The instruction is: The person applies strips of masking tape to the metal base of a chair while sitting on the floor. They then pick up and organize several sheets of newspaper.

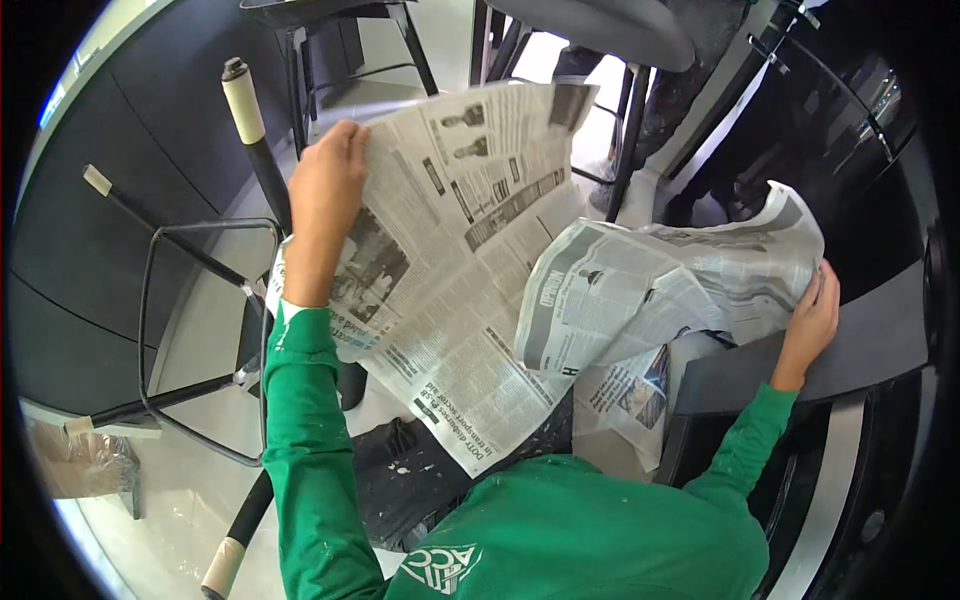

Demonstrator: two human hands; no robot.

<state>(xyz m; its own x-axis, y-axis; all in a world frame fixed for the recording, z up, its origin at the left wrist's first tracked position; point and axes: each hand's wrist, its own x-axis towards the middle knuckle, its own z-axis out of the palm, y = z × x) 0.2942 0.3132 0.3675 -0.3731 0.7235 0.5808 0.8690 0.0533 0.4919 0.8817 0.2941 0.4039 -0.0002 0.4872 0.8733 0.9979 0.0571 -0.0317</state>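
Observation:
A large black-and-white newspaper (470, 270) is spread open in front of me, its pages creased and sagging toward my lap. My left hand (325, 195) grips the top left edge of one broad sheet and holds it up. My right hand (812, 318) holds the right edge of a crumpled, folded section (690, 270) that bulges over the lower pages. Both my arms are in green sleeves. Dark trousers flecked with white show below the paper.
A black metal stool frame (190, 320) lies on its side at my left, with taped leg tips. More stools (600, 30) stand ahead. A dark counter surface (880, 340) runs at my right. A plastic-wrapped object (85, 460) sits on the pale floor at lower left.

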